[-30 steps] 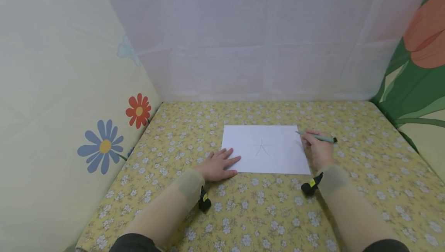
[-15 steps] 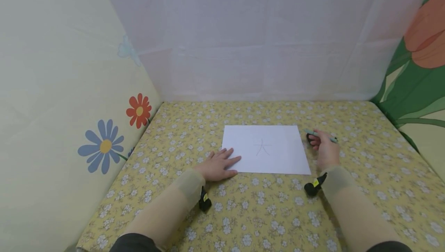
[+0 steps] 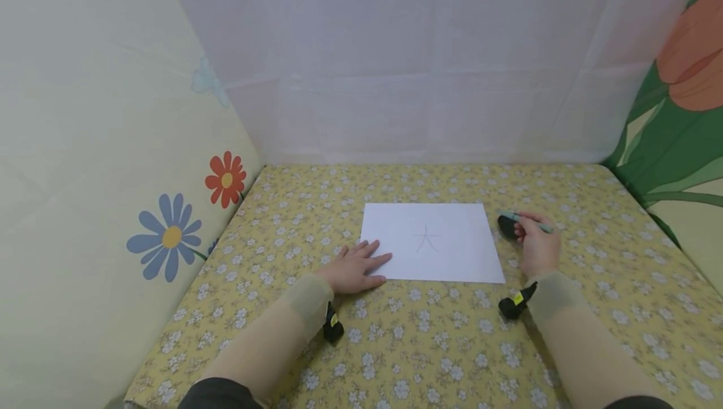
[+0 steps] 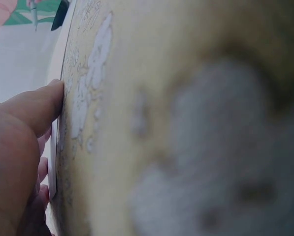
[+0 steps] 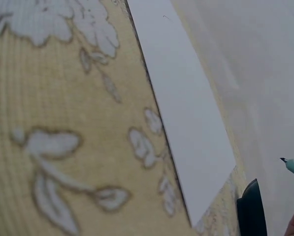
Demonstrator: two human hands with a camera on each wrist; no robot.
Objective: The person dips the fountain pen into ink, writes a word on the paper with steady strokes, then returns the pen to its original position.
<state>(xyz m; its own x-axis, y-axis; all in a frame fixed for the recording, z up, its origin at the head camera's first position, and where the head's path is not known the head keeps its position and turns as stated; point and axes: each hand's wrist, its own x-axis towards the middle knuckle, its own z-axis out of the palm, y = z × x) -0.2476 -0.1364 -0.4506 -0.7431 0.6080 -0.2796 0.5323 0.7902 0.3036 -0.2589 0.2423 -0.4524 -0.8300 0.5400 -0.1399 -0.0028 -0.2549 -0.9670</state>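
Observation:
A white sheet of paper (image 3: 463, 252) bears thin dark strokes near its middle, a crossbar with lines branching below it. Flat on its lower left corner rests my left hand (image 3: 353, 269), fingers spread; the left wrist view shows the thumb (image 4: 43, 103) along the paper's edge. To the right of the sheet, my right hand (image 3: 538, 243) pinches a light green pen (image 3: 511, 215). Its dark tip (image 5: 283, 160) is bare and points left in the right wrist view. Below the pen sits a dark rounded object (image 3: 506, 228), partly hidden by the fingers.
A yellow cloth with white flowers (image 3: 423, 346) covers the table. White fabric (image 3: 423, 70) hangs along the far edge. Flower-printed panels stand on the left (image 3: 85, 145) and right (image 3: 678, 114).
My right hand has moved right with the pen, away from the paper's upper right corner. More of the dark rounded object now shows on its left. My left hand has stayed still.

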